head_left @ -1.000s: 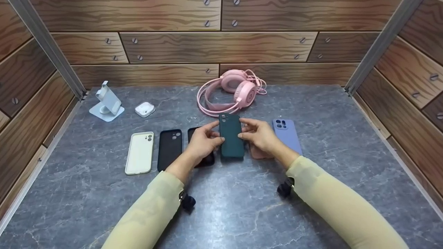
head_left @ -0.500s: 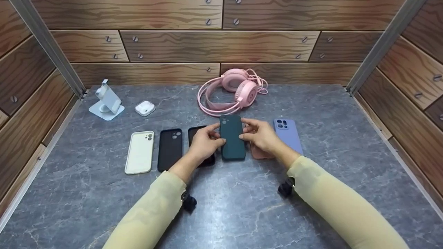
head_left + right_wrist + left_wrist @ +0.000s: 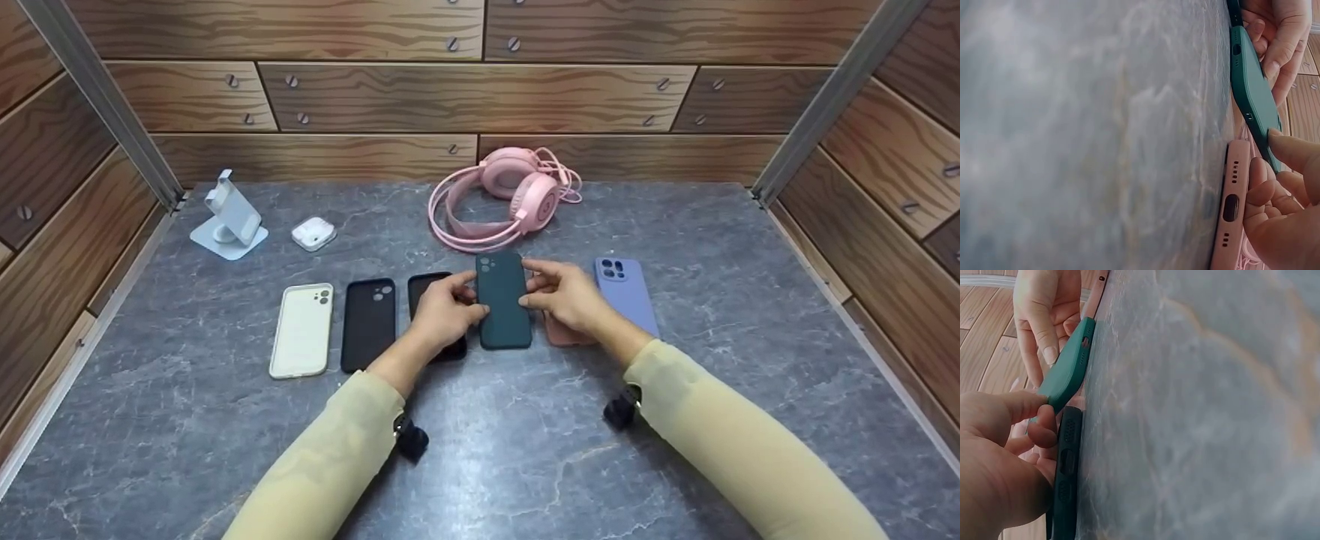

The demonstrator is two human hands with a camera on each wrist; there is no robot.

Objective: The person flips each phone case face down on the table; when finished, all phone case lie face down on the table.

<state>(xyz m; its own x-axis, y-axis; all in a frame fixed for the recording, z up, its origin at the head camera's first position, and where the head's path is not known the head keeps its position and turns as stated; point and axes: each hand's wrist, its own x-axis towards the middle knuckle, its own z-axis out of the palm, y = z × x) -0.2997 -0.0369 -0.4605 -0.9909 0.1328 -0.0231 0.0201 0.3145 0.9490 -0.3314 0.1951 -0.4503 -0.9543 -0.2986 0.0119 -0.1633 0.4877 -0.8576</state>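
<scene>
A dark green phone case (image 3: 505,315) lies back side up between the two hands, its camera holes at the far end. My left hand (image 3: 444,306) pinches its left edge between thumb and fingers, and my right hand (image 3: 568,296) pinches the right edge. In the left wrist view the green case (image 3: 1067,379) is tilted, its near end close to or on the table; contact is unclear. Beneath the left hand is a black phone case (image 3: 454,350), partly covered. The right hand hovers over a pink phone case (image 3: 1231,205), largely hidden in the head view.
Left of the hands lie another black case (image 3: 367,330) and a cream case (image 3: 302,330). A purple case (image 3: 628,296) is on the right. Behind are pink headphones (image 3: 534,202), a small white box (image 3: 313,234) and a white stand (image 3: 238,214). Wood-patterned walls (image 3: 480,94) enclose the table.
Both hands have brought the green case slightly nearer to me, and its near end appears to have come down. The other cases stay where they were.
</scene>
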